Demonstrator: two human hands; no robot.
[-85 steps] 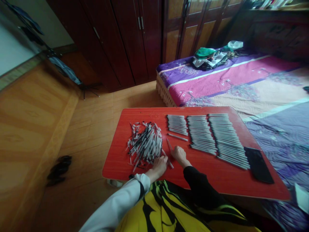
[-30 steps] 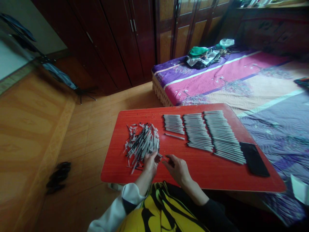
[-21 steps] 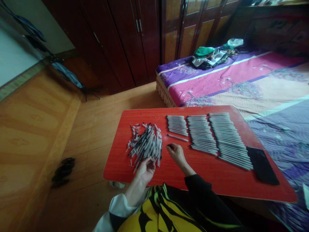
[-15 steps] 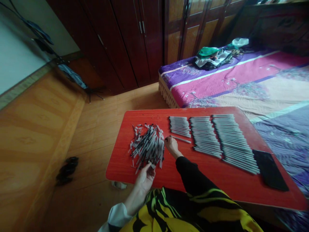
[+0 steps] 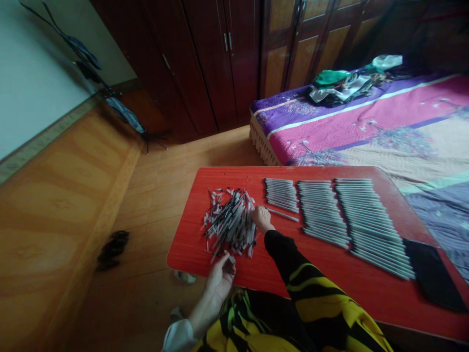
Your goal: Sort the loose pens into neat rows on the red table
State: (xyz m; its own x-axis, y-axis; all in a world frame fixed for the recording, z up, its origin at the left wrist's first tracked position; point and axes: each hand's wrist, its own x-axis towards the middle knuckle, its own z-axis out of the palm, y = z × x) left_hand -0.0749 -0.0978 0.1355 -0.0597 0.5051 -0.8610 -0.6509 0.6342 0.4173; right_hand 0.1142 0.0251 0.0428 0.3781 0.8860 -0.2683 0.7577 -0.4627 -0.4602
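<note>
On the red table [image 5: 186,225] lies a loose heap of pen parts [image 5: 230,220], with clear-white tubes, thin dark sticks and small pale pieces mixed together. My left hand [image 5: 221,276] is at the heap's near edge, palm turned up, its thumb and fingers pinching a small whitish plastic piece [image 5: 229,259]. At the heap's right side my right hand [image 5: 263,219] reaches in with curled fingers; whatever they hold is hidden. Just beyond that hand lies a single pen [image 5: 284,214]. Farther right, pens lie side by side in three columns: short [image 5: 281,194], middle [image 5: 323,212] and long [image 5: 373,227].
A black flat phone-like object [image 5: 434,274] lies at the table's right end. Behind stands a bed [image 5: 330,127] with a pile of cloth and bags [image 5: 348,85]. Dark wardrobes [image 5: 205,63] line the back. Black footwear [image 5: 113,250] and a thin stand [image 5: 148,137] are on the floor.
The view has shifted a little, so the room sits differently in it. My right hand has moved from beside the single pen onto the heap's right edge. My left hand still pinches its piece.
</note>
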